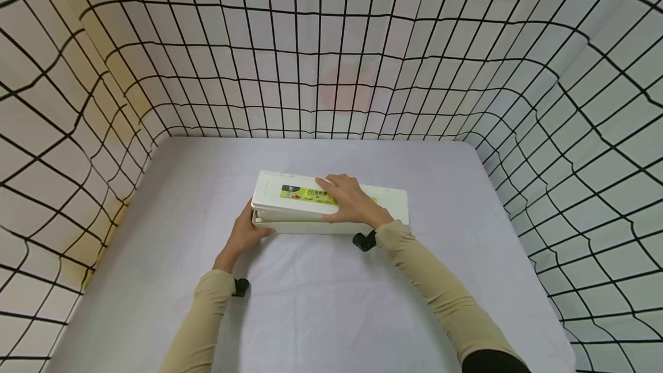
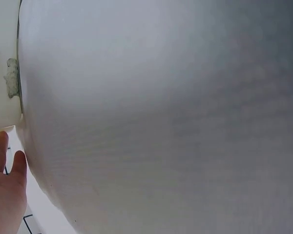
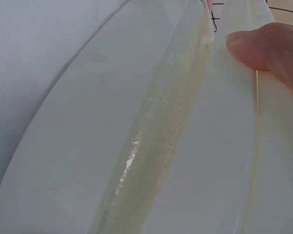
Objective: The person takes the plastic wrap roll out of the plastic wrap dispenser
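Observation:
A long white box (image 1: 388, 203) with a yellow-green label (image 1: 300, 194) on its lid lies across the middle of the table. At its left end the lid stands slightly off the base. My left hand (image 1: 243, 236) grips that left end, thumb along the front. In the left wrist view the left hand (image 2: 5, 195) shows below the box (image 2: 2, 63). My right hand (image 1: 349, 200) lies flat on the lid, fingers spread over the label. The right wrist view shows the lid's edge (image 3: 136, 122) close up, with one fingertip (image 3: 263, 46) pressing on it.
The table (image 1: 321, 304) has a pale grey cloth. White walls with a black grid (image 1: 331, 73) enclose it at the back, left and right. Black wrist mounts (image 1: 365, 240) sit on both beige sleeves.

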Motion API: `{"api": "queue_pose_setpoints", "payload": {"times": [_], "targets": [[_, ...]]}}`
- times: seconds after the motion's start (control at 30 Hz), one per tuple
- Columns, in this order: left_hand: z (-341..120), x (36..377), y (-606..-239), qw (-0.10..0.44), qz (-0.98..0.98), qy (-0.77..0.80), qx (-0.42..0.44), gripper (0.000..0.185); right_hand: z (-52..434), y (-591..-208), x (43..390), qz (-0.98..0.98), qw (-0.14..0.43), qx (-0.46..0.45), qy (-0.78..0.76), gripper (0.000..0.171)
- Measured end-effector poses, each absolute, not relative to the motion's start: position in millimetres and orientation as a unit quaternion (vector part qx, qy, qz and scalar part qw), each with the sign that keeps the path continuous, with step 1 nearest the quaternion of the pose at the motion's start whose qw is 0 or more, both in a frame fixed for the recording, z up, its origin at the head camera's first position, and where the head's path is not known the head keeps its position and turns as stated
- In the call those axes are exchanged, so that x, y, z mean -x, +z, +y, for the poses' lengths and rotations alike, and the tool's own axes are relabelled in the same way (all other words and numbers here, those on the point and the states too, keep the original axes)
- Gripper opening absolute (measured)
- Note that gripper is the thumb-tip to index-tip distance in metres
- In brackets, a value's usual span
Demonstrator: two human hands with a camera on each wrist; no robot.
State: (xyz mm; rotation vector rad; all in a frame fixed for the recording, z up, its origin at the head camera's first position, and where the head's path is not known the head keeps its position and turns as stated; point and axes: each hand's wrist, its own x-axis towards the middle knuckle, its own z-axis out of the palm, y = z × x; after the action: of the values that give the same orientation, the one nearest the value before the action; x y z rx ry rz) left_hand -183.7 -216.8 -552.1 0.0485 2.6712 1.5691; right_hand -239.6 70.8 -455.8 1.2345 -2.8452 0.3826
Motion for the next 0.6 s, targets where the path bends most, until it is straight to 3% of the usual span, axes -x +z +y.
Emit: {"api": "queue_pose_setpoints", "payload": {"times": [0.6], "targets": [[-216.8,185.4,-552.8,0.005,0.86,0.509,-0.028,0.102,87.7,-452.1,245.9,-0.932,0.009,-0.335,0.137,0.086]]}}
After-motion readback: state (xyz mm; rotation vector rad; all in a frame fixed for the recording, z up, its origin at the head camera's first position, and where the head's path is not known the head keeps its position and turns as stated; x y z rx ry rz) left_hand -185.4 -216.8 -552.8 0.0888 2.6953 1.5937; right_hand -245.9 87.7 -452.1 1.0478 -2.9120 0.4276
